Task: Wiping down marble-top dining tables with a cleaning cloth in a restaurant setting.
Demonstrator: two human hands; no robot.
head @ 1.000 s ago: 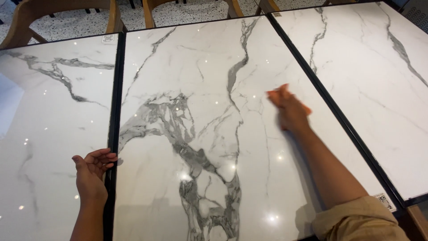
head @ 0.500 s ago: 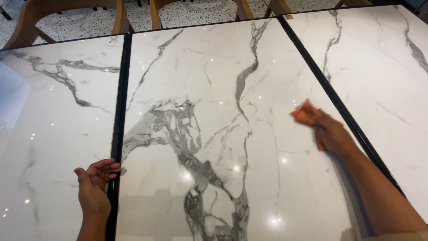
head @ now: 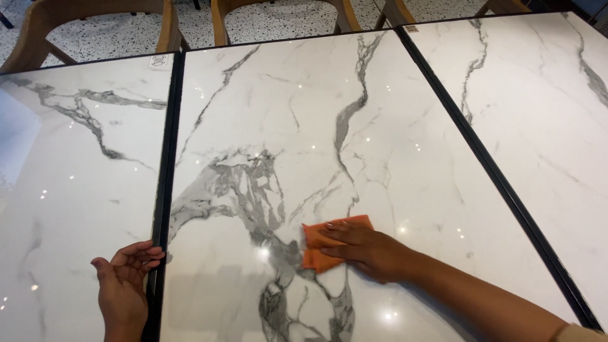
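1. Cloth (head: pixel 329 244), orange and folded into a small pad, lies flat on the middle marble worktop (head: pixel 285 114), right over the dark grey veining near its front half.
2. The right hand (head: pixel 367 250) rests palm-down on top of the cloth, fingers (head: pixel 339 228) stretched out flat and together, pressing it against the stone rather than pinching it.
3. The left hand (head: pixel 123 278) sits well to the left of the cloth, at the black seam (head: pixel 166 158) between the middle slab and the left slab; its fingers are loosely curled over that edge, holding nothing.
4. Judging by its creases and the way it bunches under the palm, the cloth looks soft, limp and very light; it would fold or slip out of shape if lifted by one corner.
5. The glossy surface under it looks slick, so I would expect the pad to slide easily with downward pressure and to skate away if the pressure eased.
6. The best hold seems to be a flat palm across the centre of the pad, or a pinch on the folded edge nearest the wrist.
7. Beyond the far edge of the worktop, away from the cloth, stand wooden chairs (head: pixel 164 25) on a speckled floor (head: pixel 285 16).
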